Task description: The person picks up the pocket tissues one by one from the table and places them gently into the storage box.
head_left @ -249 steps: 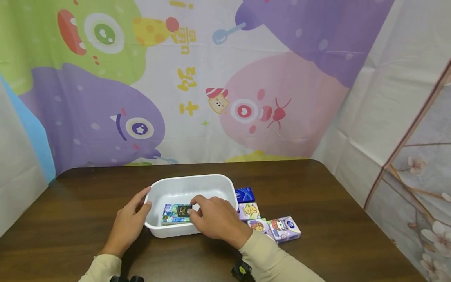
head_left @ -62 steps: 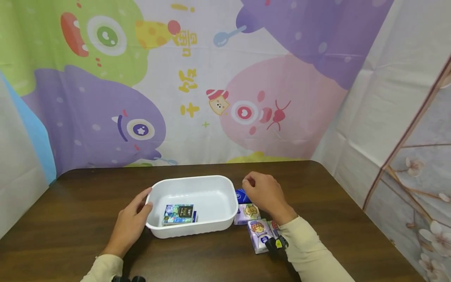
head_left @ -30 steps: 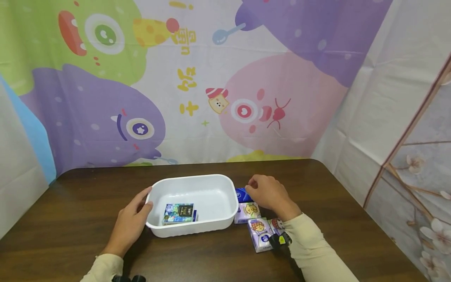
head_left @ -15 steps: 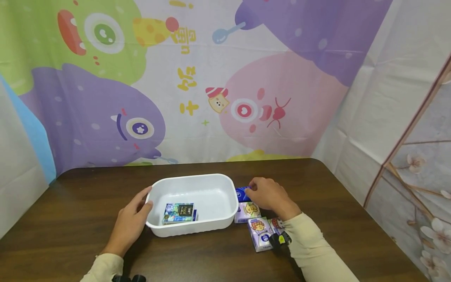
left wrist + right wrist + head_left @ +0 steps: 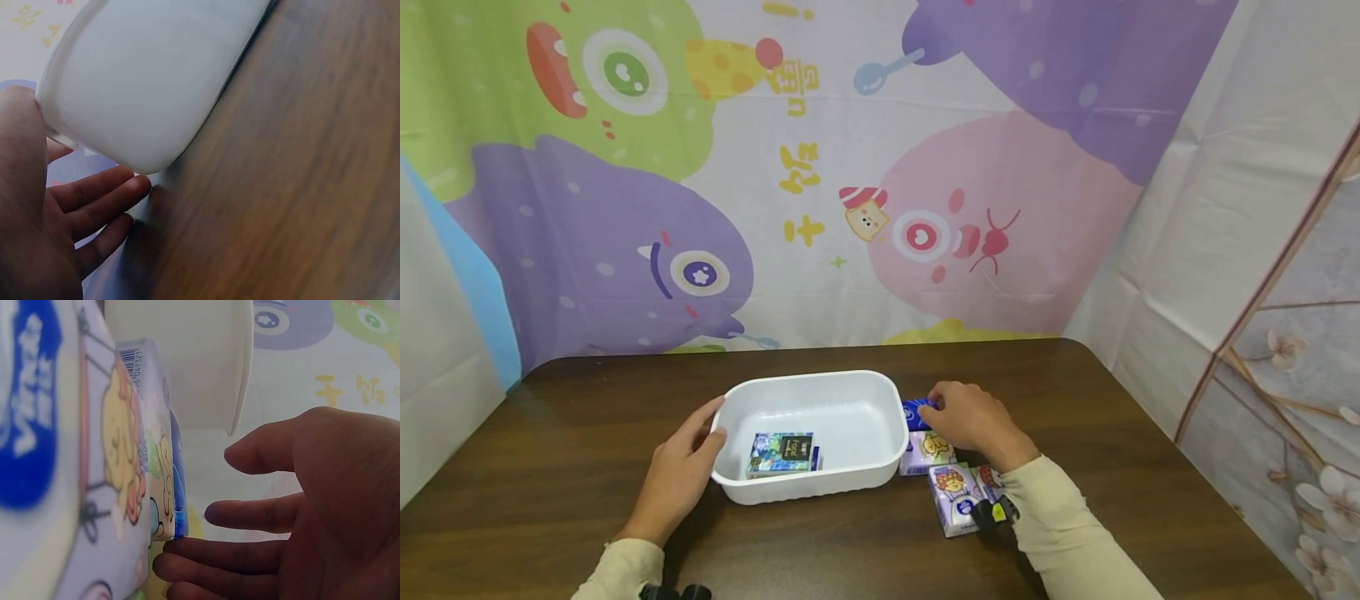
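Note:
My left hand holds the left end of a white plastic tub, thumb at the rim and the other fingers along the outer wall. Inside the tub lies a colourful tissue pack with a black label; a dark blue edge shows beside it. To the tub's right, my right hand hovers over a blue tissue pack, partly covering it. In the right wrist view its thumb and fingers stand apart with nothing between them; the lower fingertips are close to the blue pack.
A cartoon-print tissue pack lies just in front of the blue one. Nearer still sits a purple-and-white pack, and another pack is partly hidden by the right wrist. A printed cloth hangs behind the brown table.
My right hand was at the colourful pack in the tub, then moved right. During the last second it sinks slightly toward the blue pack. The left hand stays at the tub.

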`<state>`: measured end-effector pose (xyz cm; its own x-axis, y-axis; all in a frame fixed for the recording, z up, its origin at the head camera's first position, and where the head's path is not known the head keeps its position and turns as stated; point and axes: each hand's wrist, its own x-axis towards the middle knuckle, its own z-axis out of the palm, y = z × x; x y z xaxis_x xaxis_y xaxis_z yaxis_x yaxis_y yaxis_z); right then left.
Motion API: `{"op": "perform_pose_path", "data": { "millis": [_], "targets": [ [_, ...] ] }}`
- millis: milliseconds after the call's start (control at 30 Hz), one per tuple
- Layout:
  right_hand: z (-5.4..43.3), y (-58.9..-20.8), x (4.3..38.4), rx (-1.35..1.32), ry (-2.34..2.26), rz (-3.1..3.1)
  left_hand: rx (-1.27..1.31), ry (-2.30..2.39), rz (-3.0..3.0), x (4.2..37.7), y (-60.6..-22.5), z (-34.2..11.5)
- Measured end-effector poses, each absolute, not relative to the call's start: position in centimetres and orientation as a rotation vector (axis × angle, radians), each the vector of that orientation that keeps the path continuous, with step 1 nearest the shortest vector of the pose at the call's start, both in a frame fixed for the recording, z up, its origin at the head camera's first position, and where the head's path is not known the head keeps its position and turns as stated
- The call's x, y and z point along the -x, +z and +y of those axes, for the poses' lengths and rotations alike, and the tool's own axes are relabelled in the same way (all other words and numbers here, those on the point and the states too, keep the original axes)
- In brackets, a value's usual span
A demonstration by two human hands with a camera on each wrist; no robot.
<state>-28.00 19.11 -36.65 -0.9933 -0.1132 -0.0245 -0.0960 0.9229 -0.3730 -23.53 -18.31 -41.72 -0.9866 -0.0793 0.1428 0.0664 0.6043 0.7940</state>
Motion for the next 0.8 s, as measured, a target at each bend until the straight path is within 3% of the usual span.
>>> {"op": "perform_pose_path", "data": {
  "millis": [800],
  "targets": [
    [18.87, -36.82, 28.04, 0.168, -0.748, 3.111, -0.011, -1.336, -2.662, 23.61, -41.71, -18.28]
  ]
}}
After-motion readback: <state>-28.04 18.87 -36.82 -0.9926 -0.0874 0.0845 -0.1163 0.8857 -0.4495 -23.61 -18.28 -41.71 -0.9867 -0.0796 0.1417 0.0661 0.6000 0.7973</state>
